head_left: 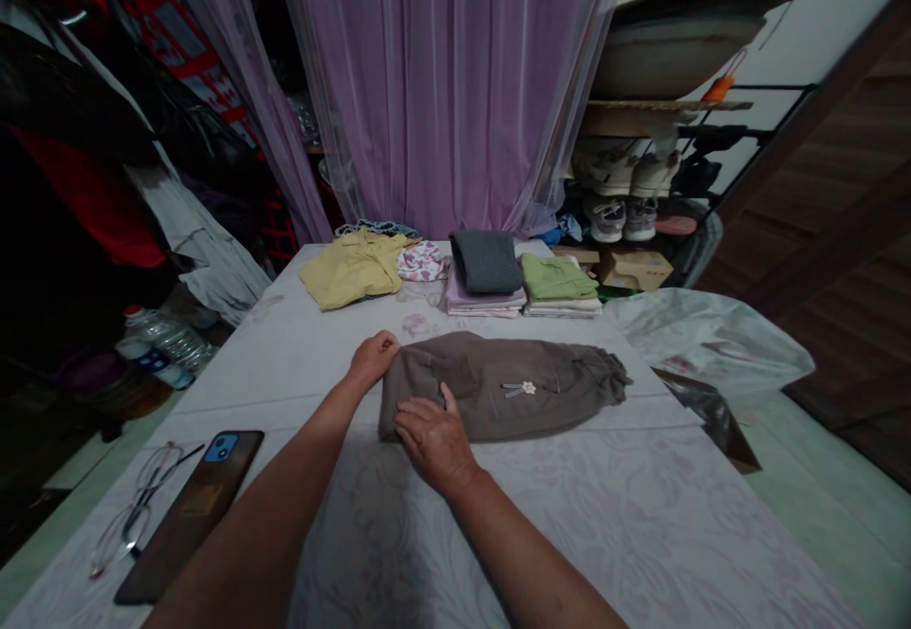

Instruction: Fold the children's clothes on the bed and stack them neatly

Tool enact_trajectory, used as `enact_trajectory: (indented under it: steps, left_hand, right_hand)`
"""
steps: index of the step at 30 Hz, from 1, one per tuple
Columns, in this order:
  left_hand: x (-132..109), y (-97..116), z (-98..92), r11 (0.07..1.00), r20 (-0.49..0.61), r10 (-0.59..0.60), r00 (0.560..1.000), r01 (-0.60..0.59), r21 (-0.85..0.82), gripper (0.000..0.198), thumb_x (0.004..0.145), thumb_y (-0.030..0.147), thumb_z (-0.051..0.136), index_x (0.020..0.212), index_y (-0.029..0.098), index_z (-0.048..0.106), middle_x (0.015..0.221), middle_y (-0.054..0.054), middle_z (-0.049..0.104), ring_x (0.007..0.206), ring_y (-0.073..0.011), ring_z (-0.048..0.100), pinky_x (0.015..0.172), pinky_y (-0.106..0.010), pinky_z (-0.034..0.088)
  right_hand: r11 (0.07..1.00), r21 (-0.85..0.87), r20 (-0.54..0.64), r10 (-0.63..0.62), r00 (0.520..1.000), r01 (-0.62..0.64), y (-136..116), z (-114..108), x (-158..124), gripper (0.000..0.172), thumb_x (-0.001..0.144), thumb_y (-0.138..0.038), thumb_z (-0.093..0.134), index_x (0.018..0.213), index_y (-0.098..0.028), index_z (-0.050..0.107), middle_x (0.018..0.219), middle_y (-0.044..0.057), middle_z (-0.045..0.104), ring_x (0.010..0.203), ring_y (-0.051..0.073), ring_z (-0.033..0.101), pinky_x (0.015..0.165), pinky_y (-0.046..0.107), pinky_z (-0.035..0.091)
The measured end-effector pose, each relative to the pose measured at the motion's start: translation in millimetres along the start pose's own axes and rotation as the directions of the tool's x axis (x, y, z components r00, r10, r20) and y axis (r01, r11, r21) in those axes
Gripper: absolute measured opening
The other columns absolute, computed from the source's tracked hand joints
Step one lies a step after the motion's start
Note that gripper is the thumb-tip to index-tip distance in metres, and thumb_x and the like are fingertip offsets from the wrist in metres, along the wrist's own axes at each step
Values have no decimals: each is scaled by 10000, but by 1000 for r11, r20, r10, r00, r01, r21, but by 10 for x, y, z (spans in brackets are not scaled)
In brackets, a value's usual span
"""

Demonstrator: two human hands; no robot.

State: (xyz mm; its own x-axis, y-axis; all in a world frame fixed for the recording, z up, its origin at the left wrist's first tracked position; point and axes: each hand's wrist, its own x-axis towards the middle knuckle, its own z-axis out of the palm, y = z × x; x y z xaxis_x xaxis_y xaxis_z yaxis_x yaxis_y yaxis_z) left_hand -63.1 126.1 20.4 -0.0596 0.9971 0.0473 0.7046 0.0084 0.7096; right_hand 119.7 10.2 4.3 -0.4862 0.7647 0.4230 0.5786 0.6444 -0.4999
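Note:
A pair of grey-brown trousers (512,373) lies folded lengthwise across the table, with its gathered elastic end to the right and a small flower decoration near the middle. At the upper left corner of the cloth, my left hand (375,359) has its fingers closed in a pinch on the fabric edge. My right hand (434,434) rests on the lower left part of the trousers, fingers stretched out and thumb apart, palm down.
Behind the trousers stand a yellow garment (356,268), a floral cloth (422,262), a stack topped by a dark grey folded garment (487,262) and a green folded garment (557,278). A phone (195,515) and glasses (142,496) lie at the left. A plastic bag (712,340) hangs by the right edge.

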Motion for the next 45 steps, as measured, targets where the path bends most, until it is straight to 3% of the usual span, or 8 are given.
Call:
enact_trajectory:
  steps: [5,12,16,21,28,38,42,45]
  left_hand:
    - [-261,73,-76,993,-136,-116,984,119,14,240,841,393,476,918,211,612,948,-54,697,910,-201,634,818,-302,461]
    - [-654,189,-193,863,244,-391,888,445,-239,424,768,583,603,927,190,624,828,-37,730,737,-196,681,603,-262,500]
    - [-815,361,-129,745,381,-311,871,472,-472,539,658,531,748,1046,179,619,994,-77,744,862,-223,698,663,-286,538]
    - [-835,638,-85,643,302,-162,939,333,-690,549,645,406,785,1108,169,608,1016,-89,745,898,-230,705,779,-331,562]
    - [-680,1204,-27,647,298,-39,954,251,-720,622,700,443,767,1205,156,547,1102,-115,714,901,-224,702,771,-324,568]
    - [-535,2077,573,752,472,160,867,202,-627,593,834,580,601,1312,234,550,1269,-102,637,922,-181,677,816,-338,561]
    - [-550,2241,929,684,513,240,824,231,-692,429,885,484,581,1230,232,618,1308,-101,624,1091,-198,636,950,-369,510]
    - [-490,2201,1087,710,413,210,886,153,-688,388,914,377,539,1264,216,593,1344,-113,600,1193,-224,586,1014,-420,469]
  right_hand:
    - [995,-93,-113,-32,993,22,57,-144,-15,344,937,-308,510,1251,-223,620,1370,108,578,1279,206,508,1143,456,291]
    - [941,-241,-143,208,968,-238,351,-243,39,536,922,-386,526,1406,-159,493,1517,192,384,1404,324,348,1114,547,297]
    - [916,-249,-103,300,948,-316,391,-178,38,592,900,-445,555,1386,-108,516,1494,240,395,1372,361,392,1090,537,327]
    - [933,-158,-154,301,941,-324,449,-202,14,546,940,-478,466,1377,-158,537,1455,201,469,1340,318,450,1080,501,356]
    - [894,241,-107,411,905,-378,605,-744,107,581,967,-555,331,1305,-174,612,1369,134,578,1318,245,490,1087,426,386]
    - [467,828,28,518,855,-310,726,-1731,154,542,831,-666,500,1097,-223,665,1024,52,735,975,207,675,787,320,554]
    - [231,864,211,642,737,-448,1016,-2006,-16,366,640,-433,732,905,-201,635,714,1,706,617,165,657,544,244,509]
    - [232,797,233,734,638,-558,1291,-2144,-142,250,575,-225,675,817,-179,629,565,-21,648,471,144,581,460,229,437]
